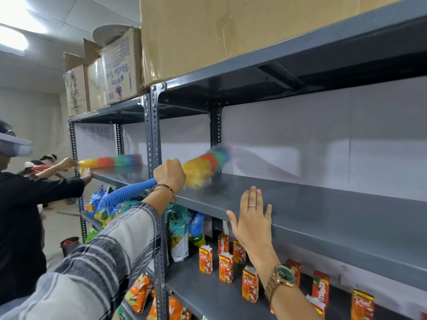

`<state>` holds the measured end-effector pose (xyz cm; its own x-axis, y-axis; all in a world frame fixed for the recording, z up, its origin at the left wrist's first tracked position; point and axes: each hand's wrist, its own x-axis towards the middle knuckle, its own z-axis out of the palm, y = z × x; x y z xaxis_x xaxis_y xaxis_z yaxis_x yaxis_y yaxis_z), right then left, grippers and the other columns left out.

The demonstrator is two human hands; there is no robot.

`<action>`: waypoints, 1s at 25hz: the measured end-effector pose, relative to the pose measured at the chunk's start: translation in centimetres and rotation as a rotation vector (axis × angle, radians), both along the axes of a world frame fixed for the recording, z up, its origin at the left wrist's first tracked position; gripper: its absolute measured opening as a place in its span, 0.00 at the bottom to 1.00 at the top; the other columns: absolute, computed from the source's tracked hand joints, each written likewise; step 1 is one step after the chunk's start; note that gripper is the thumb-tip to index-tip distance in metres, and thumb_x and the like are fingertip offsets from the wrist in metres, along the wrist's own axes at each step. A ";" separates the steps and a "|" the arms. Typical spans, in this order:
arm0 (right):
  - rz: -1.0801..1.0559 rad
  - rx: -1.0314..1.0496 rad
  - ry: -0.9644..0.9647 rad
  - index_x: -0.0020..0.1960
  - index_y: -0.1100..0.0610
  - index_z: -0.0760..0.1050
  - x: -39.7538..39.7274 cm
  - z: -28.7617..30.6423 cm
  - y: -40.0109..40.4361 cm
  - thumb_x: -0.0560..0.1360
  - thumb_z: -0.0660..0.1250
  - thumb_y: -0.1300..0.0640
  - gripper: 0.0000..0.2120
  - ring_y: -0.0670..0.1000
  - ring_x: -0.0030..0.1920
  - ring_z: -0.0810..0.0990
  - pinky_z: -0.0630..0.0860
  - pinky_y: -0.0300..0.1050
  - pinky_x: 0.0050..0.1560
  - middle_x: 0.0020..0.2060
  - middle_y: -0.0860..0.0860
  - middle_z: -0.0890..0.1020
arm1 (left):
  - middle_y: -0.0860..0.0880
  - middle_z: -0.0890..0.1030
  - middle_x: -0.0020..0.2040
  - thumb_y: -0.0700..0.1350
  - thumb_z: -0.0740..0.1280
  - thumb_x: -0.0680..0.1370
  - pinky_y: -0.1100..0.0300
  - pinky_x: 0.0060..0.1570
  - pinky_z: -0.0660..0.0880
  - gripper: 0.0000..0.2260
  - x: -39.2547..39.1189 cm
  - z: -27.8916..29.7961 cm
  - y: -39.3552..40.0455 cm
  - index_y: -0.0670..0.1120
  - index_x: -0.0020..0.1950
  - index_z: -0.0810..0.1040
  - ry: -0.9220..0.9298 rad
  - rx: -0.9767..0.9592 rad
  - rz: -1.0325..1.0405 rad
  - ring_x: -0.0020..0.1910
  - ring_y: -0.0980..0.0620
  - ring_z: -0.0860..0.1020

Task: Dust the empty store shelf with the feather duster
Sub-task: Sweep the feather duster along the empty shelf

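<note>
grey metal shelving fills a pale storeroom, with cardboard boxes [208,31] stacked along the top. the middle shelf [323,211] is bare. the left hand [169,173], in a plaid sleeve with a bangle, is clenched around the blue ribbed handle of the feather duster [203,166], whose blurred rainbow head lies on the shelf surface near the rear upright. the right hand [251,218], wearing a ring and a gold watch, is spread flat with nothing in it, palm against the shelf's front edge. juice cartons [225,267] stand on the shelf below. further left, another person [20,215] works a similar duster along the neighbouring shelf.
</note>
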<state>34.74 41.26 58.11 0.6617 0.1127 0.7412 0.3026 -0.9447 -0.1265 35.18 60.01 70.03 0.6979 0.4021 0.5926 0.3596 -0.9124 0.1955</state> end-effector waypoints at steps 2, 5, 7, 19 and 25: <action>0.008 -0.009 0.020 0.69 0.67 0.58 0.0 0.0 -0.1 0.76 0.60 0.45 0.33 0.63 0.70 0.60 0.65 0.66 0.63 0.69 0.65 0.64 | 0.42 0.82 0.52 0.37 0.62 0.77 0.56 0.40 0.73 0.08 0.0 -0.2 -0.4 0.39 0.53 0.78 0.062 0.011 0.000 0.49 0.42 0.81; 0.001 -0.012 0.060 0.71 0.67 0.54 0.1 -0.1 -0.1 0.78 0.55 0.43 0.33 0.64 0.71 0.58 0.60 0.64 0.67 0.70 0.67 0.63 | 0.40 0.81 0.54 0.38 0.63 0.76 0.55 0.43 0.74 0.09 0.1 -0.8 -1.0 0.37 0.54 0.77 0.108 -0.075 -0.122 0.51 0.40 0.80; -0.007 -0.005 0.078 0.71 0.67 0.52 0.2 -0.1 -0.1 0.78 0.53 0.42 0.33 0.64 0.71 0.58 0.57 0.63 0.68 0.69 0.67 0.62 | 0.40 0.80 0.55 0.40 0.65 0.75 0.55 0.40 0.72 0.09 0.2 -1.0 -1.8 0.37 0.53 0.77 0.115 -0.183 -0.209 0.50 0.40 0.80; 0.006 -0.002 0.118 0.71 0.66 0.52 -0.3 0.2 -0.3 0.79 0.50 0.43 0.31 0.64 0.71 0.57 0.56 0.61 0.69 0.70 0.67 0.61 | 0.40 0.80 0.56 0.39 0.63 0.74 0.53 0.48 0.75 0.10 -1.6 0.8 0.4 0.39 0.54 0.78 -0.019 -0.247 -0.023 0.53 0.39 0.80; 0.002 0.015 0.145 0.71 0.65 0.52 -0.4 0.4 -0.3 0.80 0.49 0.45 0.29 0.63 0.71 0.57 0.56 0.60 0.70 0.70 0.66 0.61 | 0.40 0.78 0.57 0.39 0.65 0.73 0.54 0.44 0.73 0.12 -2.2 -0.7 -0.4 0.38 0.56 0.77 0.110 -0.222 -0.121 0.53 0.40 0.79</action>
<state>34.30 40.97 58.48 0.7617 0.1037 0.6396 0.2821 -0.9417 -0.1833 32.94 59.60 69.33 0.8041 0.4239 0.4168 0.2812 -0.8889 0.3616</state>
